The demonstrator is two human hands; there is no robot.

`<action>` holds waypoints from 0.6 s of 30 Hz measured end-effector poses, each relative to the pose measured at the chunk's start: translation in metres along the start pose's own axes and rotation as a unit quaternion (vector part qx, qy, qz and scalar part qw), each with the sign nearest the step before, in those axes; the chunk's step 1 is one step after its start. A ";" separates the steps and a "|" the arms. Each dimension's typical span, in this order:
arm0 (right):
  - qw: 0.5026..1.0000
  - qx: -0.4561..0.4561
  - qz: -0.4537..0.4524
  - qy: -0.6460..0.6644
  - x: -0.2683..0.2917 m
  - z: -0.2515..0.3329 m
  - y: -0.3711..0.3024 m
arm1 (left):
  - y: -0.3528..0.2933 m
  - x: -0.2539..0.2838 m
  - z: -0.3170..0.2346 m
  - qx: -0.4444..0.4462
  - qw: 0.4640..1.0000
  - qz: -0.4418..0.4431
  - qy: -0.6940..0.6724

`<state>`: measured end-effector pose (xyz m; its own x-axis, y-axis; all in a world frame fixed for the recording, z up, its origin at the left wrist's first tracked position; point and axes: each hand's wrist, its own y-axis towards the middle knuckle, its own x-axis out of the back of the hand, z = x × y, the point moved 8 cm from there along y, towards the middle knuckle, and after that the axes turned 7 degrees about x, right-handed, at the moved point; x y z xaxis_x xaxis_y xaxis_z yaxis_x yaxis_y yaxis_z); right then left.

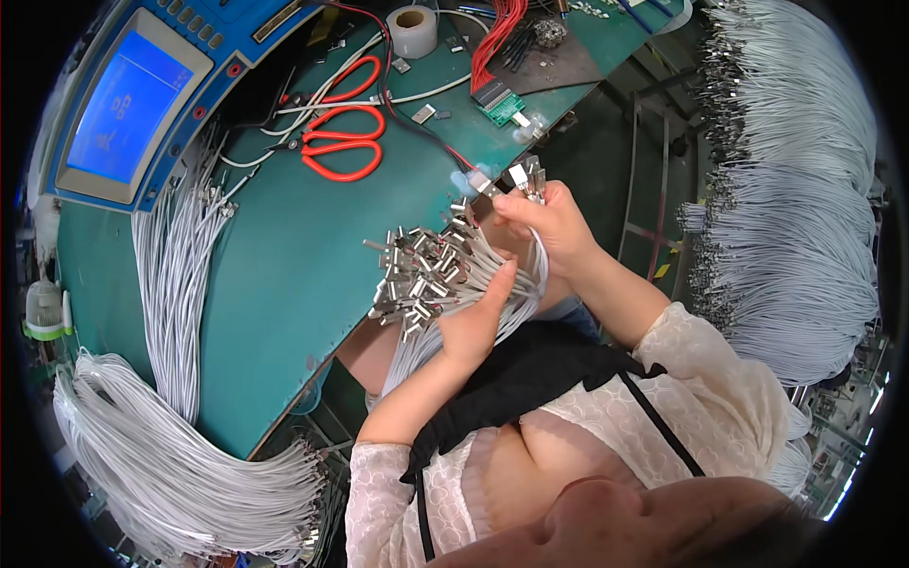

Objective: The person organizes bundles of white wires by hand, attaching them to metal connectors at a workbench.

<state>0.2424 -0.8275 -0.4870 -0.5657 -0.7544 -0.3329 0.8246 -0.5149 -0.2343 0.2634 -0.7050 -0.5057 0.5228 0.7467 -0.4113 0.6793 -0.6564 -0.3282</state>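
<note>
Cables (426,273) fan out from the left hand (476,320), its partly hidden fingers clamped round them beside the near edge of the table (265,256). The right hand (549,227) pinches plugs (519,177) between fingers and thumb near that edge. A board (498,102) lies close by, scissors (343,173) farther in.

On the blue, box-shaped electronic instrument (210,90) to my upper left, the rectangular, blue-lit screen (123,109) displays large, greyish characters, which stand turned sideways to me. Smaller marks near the screen's border are too fine for me to read. Any lettering by the small grey buttons (196,25) is likewise illegible from my position.
</note>
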 end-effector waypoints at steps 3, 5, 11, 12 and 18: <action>1.000 -0.009 -0.012 0.017 0.000 -0.003 0.000 | 0.002 -0.001 -0.005 0.000 0.999 -0.007 -0.049; 0.999 0.006 -0.018 0.044 -0.001 -0.003 0.000 | 0.004 -0.002 -0.007 0.000 0.997 -0.011 -0.073; 0.995 -0.036 0.013 0.089 -0.022 0.000 0.002 | 0.006 -0.003 -0.014 -0.046 0.997 -0.022 -0.066; 0.996 -0.031 0.024 0.083 -0.026 0.002 0.001 | 0.006 -0.002 -0.013 -0.045 0.997 -0.022 -0.050; 0.998 0.001 -0.043 0.038 -0.007 -0.007 -0.013 | -0.005 0.002 -0.006 -0.037 0.999 0.001 -0.008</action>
<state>0.2358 -0.8130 -0.4879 -0.6325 -0.6747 -0.3804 0.7734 -0.5767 -0.2632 0.2642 -0.6991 -0.5001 0.5172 0.7428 -0.4251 0.7139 -0.6484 -0.2644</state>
